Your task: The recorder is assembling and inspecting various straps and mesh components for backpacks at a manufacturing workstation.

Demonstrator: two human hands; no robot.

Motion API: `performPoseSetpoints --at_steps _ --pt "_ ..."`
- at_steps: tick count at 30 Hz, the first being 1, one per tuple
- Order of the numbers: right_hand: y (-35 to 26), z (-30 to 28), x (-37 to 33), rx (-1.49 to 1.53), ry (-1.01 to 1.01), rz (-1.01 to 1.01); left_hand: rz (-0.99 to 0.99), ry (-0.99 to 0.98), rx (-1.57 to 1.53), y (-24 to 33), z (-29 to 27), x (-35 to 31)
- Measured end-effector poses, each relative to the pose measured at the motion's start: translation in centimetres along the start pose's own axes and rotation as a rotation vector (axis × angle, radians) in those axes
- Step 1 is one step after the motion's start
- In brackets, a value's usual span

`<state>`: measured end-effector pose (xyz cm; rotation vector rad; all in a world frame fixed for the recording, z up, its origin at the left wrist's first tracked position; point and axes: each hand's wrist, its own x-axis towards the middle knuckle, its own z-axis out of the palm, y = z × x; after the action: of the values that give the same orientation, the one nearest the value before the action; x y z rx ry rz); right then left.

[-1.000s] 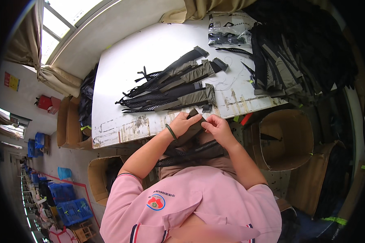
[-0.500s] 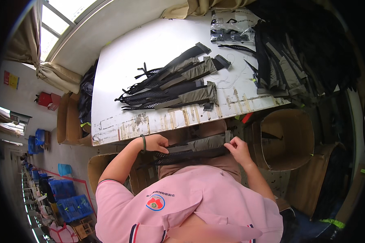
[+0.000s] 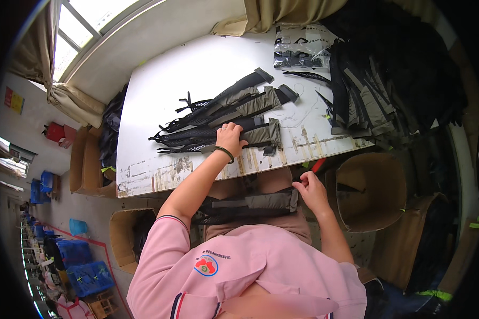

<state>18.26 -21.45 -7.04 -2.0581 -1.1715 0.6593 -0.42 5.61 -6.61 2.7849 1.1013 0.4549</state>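
Several strips of black mesh and grey-green fabric [image 3: 261, 104] lie fanned out on the white table. My left hand [image 3: 230, 137] rests over the nearest of these fabric strips [image 3: 263, 134], its fingers bent over the cloth and the thumb at the near side; the fingertips are partly hidden. Another fabric strip [image 3: 261, 202] of the same sort lies across my lap, below the table edge. My right hand [image 3: 313, 189] is just beyond the right end of that strip, thumb and forefinger apart, holding nothing I can see.
A clear plastic bag [image 3: 301, 50] of black parts lies at the table's back. Dark fabric pieces [image 3: 362, 101] are heaped at the right. Open cardboard boxes [image 3: 375, 186] stand right and left of my legs. The white table's [image 3: 159, 175] near edge is worn and taped.
My left hand has let go of the strip on my lap and reached up to the strips on the table. My right hand has come off that strip's right end.
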Motion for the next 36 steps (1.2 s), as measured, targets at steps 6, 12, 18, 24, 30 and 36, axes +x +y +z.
performPoseSetpoints --at_steps 6,12,18,24,30,36 --pt "-4.0 1.6 4.7 0.089 0.368 -0.337 0.020 -0.115 -0.370 1.8 -2.4 -1.4" --pt "-6.8 3.5 8.3 0.314 0.250 -0.254 -0.072 -0.381 -0.761 3.7 -5.9 -6.0" --pt "-7.5 6.1 6.1 0.231 0.241 -0.419 -0.211 -0.300 -0.936 5.3 -4.6 -6.7" --pt "-7.3 5.7 5.5 0.040 0.208 -0.516 -0.240 -0.235 -0.836 5.9 -3.5 -6.4" --pt "-8.2 3.6 5.8 -0.217 0.180 -0.718 -0.159 -0.208 -0.613 6.5 -4.6 -6.6" --pt "-8.5 2.9 6.5 -0.251 0.103 -0.864 -0.091 -0.240 -0.561 6.9 -5.1 -7.2"
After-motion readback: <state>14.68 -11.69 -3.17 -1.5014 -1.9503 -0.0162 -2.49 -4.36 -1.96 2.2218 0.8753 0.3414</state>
